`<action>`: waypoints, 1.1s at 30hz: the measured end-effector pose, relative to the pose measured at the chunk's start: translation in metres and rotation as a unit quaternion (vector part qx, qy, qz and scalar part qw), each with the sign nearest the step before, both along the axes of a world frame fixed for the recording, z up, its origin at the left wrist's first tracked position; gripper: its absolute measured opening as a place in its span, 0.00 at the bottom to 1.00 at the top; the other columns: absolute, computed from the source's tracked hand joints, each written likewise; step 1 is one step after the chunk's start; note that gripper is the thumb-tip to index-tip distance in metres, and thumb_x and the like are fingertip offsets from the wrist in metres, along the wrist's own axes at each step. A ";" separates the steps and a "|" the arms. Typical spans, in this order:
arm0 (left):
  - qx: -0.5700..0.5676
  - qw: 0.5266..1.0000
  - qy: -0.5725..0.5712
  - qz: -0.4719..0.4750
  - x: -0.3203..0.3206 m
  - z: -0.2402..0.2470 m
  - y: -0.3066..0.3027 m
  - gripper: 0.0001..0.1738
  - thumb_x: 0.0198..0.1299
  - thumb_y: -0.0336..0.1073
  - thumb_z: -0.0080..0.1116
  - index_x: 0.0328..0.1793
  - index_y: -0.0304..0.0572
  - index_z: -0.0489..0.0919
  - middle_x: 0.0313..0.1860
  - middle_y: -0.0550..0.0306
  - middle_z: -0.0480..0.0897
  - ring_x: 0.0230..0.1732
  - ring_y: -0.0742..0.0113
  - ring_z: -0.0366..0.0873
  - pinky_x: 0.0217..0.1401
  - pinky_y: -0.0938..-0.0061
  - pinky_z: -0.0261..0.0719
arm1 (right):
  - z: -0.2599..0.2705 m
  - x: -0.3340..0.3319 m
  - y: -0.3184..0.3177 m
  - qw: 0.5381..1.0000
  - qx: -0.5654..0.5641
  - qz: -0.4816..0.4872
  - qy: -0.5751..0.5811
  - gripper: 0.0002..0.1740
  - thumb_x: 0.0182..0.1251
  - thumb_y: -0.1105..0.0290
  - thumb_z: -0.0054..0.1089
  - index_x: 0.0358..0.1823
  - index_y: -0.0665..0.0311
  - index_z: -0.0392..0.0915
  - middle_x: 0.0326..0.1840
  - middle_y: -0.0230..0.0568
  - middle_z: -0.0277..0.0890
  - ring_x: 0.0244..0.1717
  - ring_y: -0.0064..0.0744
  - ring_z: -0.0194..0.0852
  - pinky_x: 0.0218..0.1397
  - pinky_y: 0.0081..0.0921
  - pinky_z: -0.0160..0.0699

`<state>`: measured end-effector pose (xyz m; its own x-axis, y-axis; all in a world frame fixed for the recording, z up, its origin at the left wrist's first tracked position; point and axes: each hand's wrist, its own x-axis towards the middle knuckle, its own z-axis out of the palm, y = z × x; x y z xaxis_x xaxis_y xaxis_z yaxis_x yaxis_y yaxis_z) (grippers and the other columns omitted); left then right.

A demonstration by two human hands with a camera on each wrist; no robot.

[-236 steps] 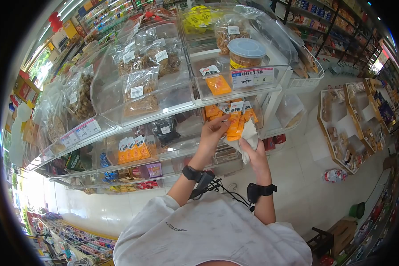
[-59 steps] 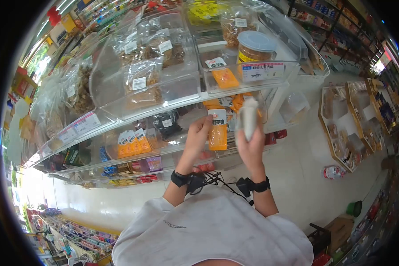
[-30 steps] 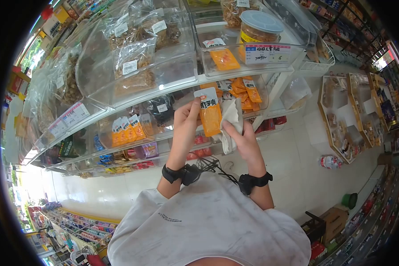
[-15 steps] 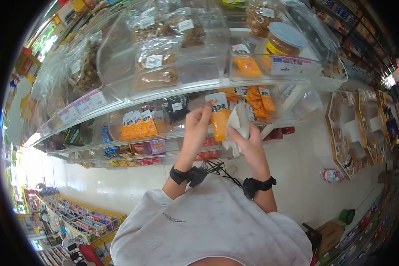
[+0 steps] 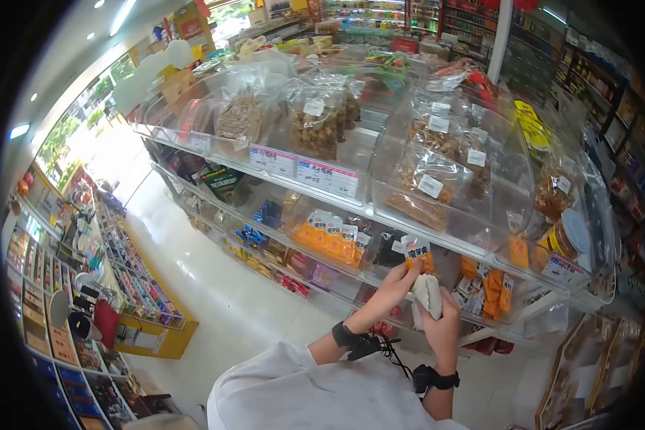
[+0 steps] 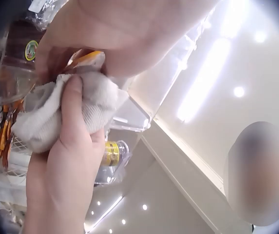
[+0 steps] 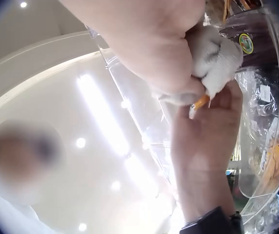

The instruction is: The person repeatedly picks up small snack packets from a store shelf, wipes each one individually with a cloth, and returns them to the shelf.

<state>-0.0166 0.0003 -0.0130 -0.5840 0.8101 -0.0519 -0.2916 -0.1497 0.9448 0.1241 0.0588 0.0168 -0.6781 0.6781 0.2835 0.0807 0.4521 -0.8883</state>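
Note:
My left hand (image 5: 400,284) grips an orange-and-white snack packet (image 5: 417,252), which stands upright with its printed front toward the head camera. A bunched white cloth (image 5: 428,292) is held in my right hand (image 5: 444,321), up against the packet's lower part, which it hides. In the left wrist view the right thumb presses on the ribbed cloth (image 6: 47,119), and a strip of the packet (image 6: 89,59) shows above it. From the right wrist, only a small orange bit of the packet (image 7: 201,102) is visible between the cloth (image 7: 221,56) and the left hand (image 7: 207,136).
Just beyond the hands stands a tiered shelf with clear bins (image 5: 451,240). Similar orange packets (image 5: 496,290) fill a lower bin at right, and more packets (image 5: 330,236) stand in another at left. Bagged dried goods (image 5: 430,193) and a lidded jar (image 5: 565,233) sit on top.
The head view has swung left and up. Several packets were by the hands at first; later the left hand holds one. The cloth has come from beside that packet onto its lower part.

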 end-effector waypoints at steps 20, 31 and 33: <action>-0.059 0.995 0.050 -0.062 -0.030 0.006 -0.043 0.20 0.70 0.37 0.64 0.62 0.33 0.79 0.36 0.60 0.86 0.31 0.80 0.81 0.33 0.84 0.80 | -0.027 -0.006 0.008 0.969 -0.237 -0.050 -0.041 0.21 0.70 0.58 0.69 0.50 0.71 0.82 0.45 0.36 0.84 0.44 0.22 0.79 0.49 0.24 0.77; -0.270 0.798 0.492 0.222 -0.150 -0.086 -0.062 0.30 0.62 0.36 0.71 0.66 0.29 0.75 0.33 0.50 0.85 0.34 0.58 0.84 0.39 0.69 0.80 | -0.017 0.045 0.015 0.955 -0.257 -0.141 0.042 0.19 0.71 0.60 0.67 0.51 0.72 0.82 0.45 0.36 0.85 0.44 0.22 0.79 0.50 0.23 0.76; -0.261 0.723 0.590 0.248 -0.156 -0.097 -0.059 0.28 0.61 0.36 0.70 0.64 0.29 0.76 0.35 0.48 0.85 0.36 0.52 0.84 0.42 0.65 0.80 | -0.016 0.055 0.018 0.953 -0.258 -0.155 0.036 0.21 0.71 0.59 0.67 0.52 0.72 0.81 0.47 0.37 0.84 0.47 0.23 0.79 0.53 0.23 0.75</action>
